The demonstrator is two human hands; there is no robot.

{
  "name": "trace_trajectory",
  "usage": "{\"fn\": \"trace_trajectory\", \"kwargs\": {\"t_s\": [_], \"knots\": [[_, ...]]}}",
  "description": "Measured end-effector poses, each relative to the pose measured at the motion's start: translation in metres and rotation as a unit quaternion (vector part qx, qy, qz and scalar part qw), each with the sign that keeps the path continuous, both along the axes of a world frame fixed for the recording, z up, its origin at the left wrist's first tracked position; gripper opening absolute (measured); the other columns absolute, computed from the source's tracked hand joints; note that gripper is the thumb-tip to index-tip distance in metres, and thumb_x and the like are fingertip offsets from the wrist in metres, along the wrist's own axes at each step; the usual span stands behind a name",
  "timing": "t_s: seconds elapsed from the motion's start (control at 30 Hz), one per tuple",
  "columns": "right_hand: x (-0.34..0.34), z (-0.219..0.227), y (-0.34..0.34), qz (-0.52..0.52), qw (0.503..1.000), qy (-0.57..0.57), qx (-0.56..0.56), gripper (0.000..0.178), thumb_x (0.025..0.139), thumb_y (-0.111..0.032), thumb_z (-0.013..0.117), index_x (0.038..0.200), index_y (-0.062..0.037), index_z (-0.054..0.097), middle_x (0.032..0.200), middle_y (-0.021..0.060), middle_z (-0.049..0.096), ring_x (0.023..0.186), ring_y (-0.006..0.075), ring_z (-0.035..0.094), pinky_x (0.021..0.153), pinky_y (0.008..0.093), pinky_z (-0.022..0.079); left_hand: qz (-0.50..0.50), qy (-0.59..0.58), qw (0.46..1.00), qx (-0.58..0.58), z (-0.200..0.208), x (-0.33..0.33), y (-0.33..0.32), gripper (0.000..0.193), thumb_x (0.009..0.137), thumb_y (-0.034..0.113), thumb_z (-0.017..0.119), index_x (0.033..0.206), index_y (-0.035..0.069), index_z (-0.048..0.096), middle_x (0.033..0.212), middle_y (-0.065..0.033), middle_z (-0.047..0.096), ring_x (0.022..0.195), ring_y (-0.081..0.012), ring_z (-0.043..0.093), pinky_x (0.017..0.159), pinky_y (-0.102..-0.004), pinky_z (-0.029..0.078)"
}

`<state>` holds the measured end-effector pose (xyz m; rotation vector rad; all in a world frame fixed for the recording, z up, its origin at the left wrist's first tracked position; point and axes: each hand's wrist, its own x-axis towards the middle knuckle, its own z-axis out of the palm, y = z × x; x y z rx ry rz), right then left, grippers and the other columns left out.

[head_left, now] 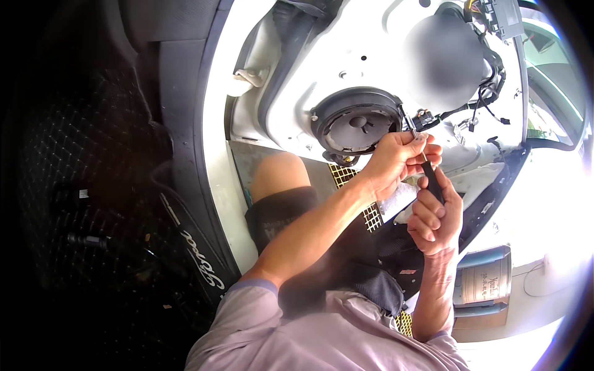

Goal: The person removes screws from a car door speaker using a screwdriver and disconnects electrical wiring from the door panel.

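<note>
In my right hand (438, 219) is the black handle of a screwdriver (433, 179), with fingers wrapped round it. My left hand (396, 159) pinches the metal shaft between thumb and fingers, closer to the tip. The shaft points up and slightly left, to the right rim of a round black door speaker (358, 123). Whether the tip sits on a screw there is too small to tell. The speaker is set in a bare white car door panel (297, 93), its grey cone facing me. Just right of the tip is a small black connector (424, 116).
Black wiring (492, 80) loops down the door's right side, with loose plugs hanging. A blurred round dark patch covers the upper right panel. To the left are the door sill (204, 260) and a quilted dark floor mat (80, 167). A cardboard box (486, 283) stands lower right.
</note>
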<state>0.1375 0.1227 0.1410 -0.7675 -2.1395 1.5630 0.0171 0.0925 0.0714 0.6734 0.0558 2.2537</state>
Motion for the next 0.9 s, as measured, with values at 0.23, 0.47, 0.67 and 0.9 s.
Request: {"fn": "trace_trajectory", "kwargs": {"t_s": [0.23, 0.47, 0.67, 0.9], "knots": [[0.011, -0.006, -0.016, -0.051, 0.794, -0.007, 0.606, 0.032, 0.090, -0.019, 0.060, 0.114, 0.0026, 0.058, 0.073, 0.0142, 0.064, 0.060, 0.0217, 0.064, 0.054, 0.0332, 0.049, 0.085, 0.007, 0.992, -0.088, 0.001, 0.000, 0.004, 0.035, 0.090, 0.034, 0.066, 0.093, -0.001, 0.065, 0.086, -0.0079, 0.065, 0.077, -0.0150, 0.061, 0.077, -0.0303, 0.049], [0.015, 0.001, -0.001, 0.005, 0.982, -0.034, 0.187, 0.037, 0.100, -0.033, 0.047, 0.102, 0.0017, 0.057, 0.052, -0.0014, 0.047, 0.037, 0.0118, 0.043, 0.035, 0.0276, 0.034, 0.022, 0.008, 1.000, -0.014, 0.002, 0.001, 0.003, 0.030, 0.095, 0.028, 0.059, 0.102, -0.001, 0.063, 0.096, -0.0079, 0.065, 0.089, -0.0162, 0.062, 0.081, -0.0342, 0.051], [0.015, 0.007, -0.003, 0.004, 0.947, -0.060, 0.314, 0.038, 0.097, -0.036, 0.053, 0.097, 0.0016, 0.058, 0.051, 0.0025, 0.046, 0.038, 0.0175, 0.044, 0.039, 0.0318, 0.039, 0.075, 0.017, 0.996, -0.045, 0.000, -0.003, 0.006, 0.028, 0.095, 0.027, 0.060, 0.099, -0.001, 0.064, 0.094, -0.0075, 0.065, 0.084, -0.0150, 0.062, 0.082, -0.0326, 0.052], [0.009, 0.003, 0.006, -0.016, 0.841, -0.016, 0.541, 0.026, 0.096, -0.022, 0.054, 0.104, 0.0015, 0.061, 0.051, 0.0056, 0.046, 0.039, 0.0207, 0.046, 0.042, 0.0351, 0.043, 0.101, 0.006, 0.988, -0.120, -0.001, -0.004, 0.007, 0.034, 0.090, 0.030, 0.067, 0.095, -0.004, 0.065, 0.086, -0.0078, 0.065, 0.076, -0.0128, 0.061, 0.071, -0.0281, 0.054]]}}
